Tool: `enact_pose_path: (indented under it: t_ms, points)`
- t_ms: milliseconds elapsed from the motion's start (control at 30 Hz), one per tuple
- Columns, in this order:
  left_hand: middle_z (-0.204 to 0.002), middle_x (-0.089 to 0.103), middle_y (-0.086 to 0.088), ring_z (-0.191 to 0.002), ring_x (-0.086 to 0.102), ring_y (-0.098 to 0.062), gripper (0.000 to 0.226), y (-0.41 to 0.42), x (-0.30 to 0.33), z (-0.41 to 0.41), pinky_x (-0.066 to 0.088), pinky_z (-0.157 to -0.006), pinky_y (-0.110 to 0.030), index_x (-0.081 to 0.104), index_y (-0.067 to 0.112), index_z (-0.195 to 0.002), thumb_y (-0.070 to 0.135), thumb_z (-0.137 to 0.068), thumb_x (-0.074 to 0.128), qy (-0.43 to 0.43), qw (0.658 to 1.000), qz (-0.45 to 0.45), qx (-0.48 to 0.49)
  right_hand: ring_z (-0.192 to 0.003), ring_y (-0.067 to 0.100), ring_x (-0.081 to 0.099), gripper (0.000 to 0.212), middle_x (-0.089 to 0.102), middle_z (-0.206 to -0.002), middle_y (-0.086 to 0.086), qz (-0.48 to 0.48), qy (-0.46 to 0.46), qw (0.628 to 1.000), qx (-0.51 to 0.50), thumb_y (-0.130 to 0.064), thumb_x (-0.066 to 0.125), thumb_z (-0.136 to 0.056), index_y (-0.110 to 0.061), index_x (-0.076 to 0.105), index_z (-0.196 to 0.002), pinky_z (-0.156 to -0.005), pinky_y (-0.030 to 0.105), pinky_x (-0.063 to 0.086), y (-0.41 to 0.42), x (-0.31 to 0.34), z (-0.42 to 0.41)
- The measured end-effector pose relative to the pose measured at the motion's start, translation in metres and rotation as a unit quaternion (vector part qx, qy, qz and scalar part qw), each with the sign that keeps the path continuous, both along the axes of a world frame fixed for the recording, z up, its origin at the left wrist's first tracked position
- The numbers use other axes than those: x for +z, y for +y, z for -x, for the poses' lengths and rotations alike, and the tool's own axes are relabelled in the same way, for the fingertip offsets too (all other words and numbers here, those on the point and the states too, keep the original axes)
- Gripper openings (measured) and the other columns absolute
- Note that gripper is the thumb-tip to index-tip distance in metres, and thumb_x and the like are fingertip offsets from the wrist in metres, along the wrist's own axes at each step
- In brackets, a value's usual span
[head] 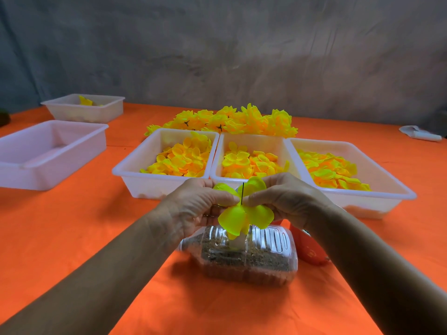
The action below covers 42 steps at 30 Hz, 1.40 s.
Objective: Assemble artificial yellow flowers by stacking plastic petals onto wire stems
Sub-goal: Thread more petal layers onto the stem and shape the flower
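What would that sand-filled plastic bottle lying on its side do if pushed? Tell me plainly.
The bottle looks partly filled with sandy grit, so it is probably heavy for its size and would resist a light push. It lies on its side on the orange cloth; its flattish ribbed walls suggest it would slide rather than roll. The sand may shift inside.

Three trays (254,163) of petals (183,158) are sitting side by side on the desk (96,226), with finished flowers (229,122) lying behind them. Two more trays (50,151) are standing to the left. A bottle (254,257) is lying in front, under both hands (198,206).
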<state>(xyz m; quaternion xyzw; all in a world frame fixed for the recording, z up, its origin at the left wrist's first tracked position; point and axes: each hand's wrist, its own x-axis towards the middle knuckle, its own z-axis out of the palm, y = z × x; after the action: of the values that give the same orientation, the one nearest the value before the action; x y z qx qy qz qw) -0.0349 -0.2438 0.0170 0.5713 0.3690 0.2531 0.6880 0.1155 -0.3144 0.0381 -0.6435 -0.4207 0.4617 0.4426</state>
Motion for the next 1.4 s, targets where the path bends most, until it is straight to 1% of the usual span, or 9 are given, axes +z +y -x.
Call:
enact_pose_path:
  t_ms: [167,300,433,567,700,800,1000,1267,1400]
  points:
    - [-0.058,0.062,-0.001,-0.042,0.054,-0.009,0.016,-0.001,-0.002,0.001,0.049,-0.046,-0.018,0.063,0.012,-0.088,0.001,-0.077,0.069,0.009,1.000,0.000,-0.003,-0.046,0.013,0.063,0.011,0.067,-0.058,0.006,-0.001,-0.004,1.000,0.004,0.006,0.067,-0.077,0.000,0.069,-0.086,-0.042,0.020,0.049,0.000,-0.001,-0.001]
    - [-0.066,0.062,-0.005,-0.044,0.055,-0.010,0.021,-0.001,-0.003,0.002,0.048,-0.046,-0.018,0.061,0.013,-0.090,0.002,-0.076,0.071,0.023,1.000,-0.001,0.004,-0.046,0.012,0.063,0.016,0.067,-0.059,0.005,0.007,-0.007,1.000,0.019,0.006,0.066,-0.078,0.001,0.069,-0.093,-0.041,0.018,0.046,0.000,0.000,-0.003]
    - [-0.069,0.063,-0.005,-0.047,0.056,-0.012,0.022,-0.001,-0.004,0.001,0.049,-0.047,-0.019,0.061,0.013,-0.091,0.002,-0.075,0.072,0.032,0.999,-0.008,0.005,-0.052,0.016,0.063,0.015,0.068,-0.068,0.010,0.011,-0.013,1.000,0.016,0.007,0.067,-0.076,-0.001,0.070,-0.088,-0.048,0.024,0.053,0.004,-0.001,-0.004]
    - [-0.067,0.064,-0.005,-0.047,0.057,-0.012,0.020,-0.001,-0.008,0.001,0.049,-0.047,-0.020,0.062,0.012,-0.088,0.000,-0.074,0.071,0.044,0.999,-0.022,0.003,-0.044,0.013,0.061,0.019,0.066,-0.060,0.008,0.017,-0.012,1.000,0.009,0.009,0.066,-0.075,0.001,0.070,-0.091,-0.041,0.017,0.045,0.005,-0.006,-0.003]
    - [-0.056,0.064,0.000,-0.045,0.058,-0.011,0.021,-0.001,-0.010,0.001,0.049,-0.046,-0.020,0.062,0.012,-0.087,0.000,-0.074,0.073,0.054,0.998,-0.028,0.004,-0.045,0.012,0.062,0.021,0.066,-0.063,0.008,0.022,-0.017,1.000,0.001,0.007,0.068,-0.074,0.002,0.070,-0.094,-0.042,0.017,0.045,0.008,-0.010,-0.004]
    - [-0.056,0.065,0.001,-0.046,0.059,-0.010,0.020,-0.002,-0.012,0.001,0.048,-0.046,-0.020,0.062,0.013,-0.085,0.001,-0.073,0.073,0.064,0.997,-0.036,0.004,-0.047,0.013,0.063,0.017,0.067,-0.062,0.007,0.021,-0.013,1.000,0.005,0.008,0.067,-0.074,-0.001,0.071,-0.088,-0.043,0.018,0.047,0.009,-0.013,-0.004]
    - [-0.057,0.064,0.001,-0.044,0.057,-0.009,0.019,-0.002,-0.013,0.000,0.047,-0.048,-0.020,0.063,0.011,-0.085,0.000,-0.073,0.073,0.078,0.996,-0.037,0.000,-0.055,0.017,0.066,0.018,0.069,-0.070,0.010,0.026,0.032,0.999,0.029,0.011,0.065,-0.074,-0.004,0.071,-0.083,-0.053,0.024,0.055,0.013,-0.019,-0.010]
    - [-0.078,0.063,-0.006,-0.054,0.058,-0.015,0.024,0.001,-0.011,0.001,0.050,-0.048,-0.021,0.061,0.013,-0.086,-0.002,-0.073,0.074,0.089,0.994,-0.056,-0.009,-0.062,0.021,0.069,0.022,0.071,-0.076,0.012,0.048,0.161,0.984,0.054,0.009,0.060,-0.075,-0.003,0.069,-0.091,-0.058,0.029,0.057,0.013,-0.031,-0.012]
    - [-0.069,0.063,-0.002,-0.053,0.060,-0.009,0.027,-0.004,-0.011,0.003,0.049,-0.048,-0.018,0.061,0.012,-0.084,-0.005,-0.070,0.076,0.073,0.990,-0.123,0.011,-0.056,0.015,0.067,0.013,0.070,-0.067,0.007,0.060,0.164,0.984,0.034,0.005,0.061,-0.076,-0.005,0.066,-0.084,-0.054,0.023,0.054,0.010,-0.033,-0.010]
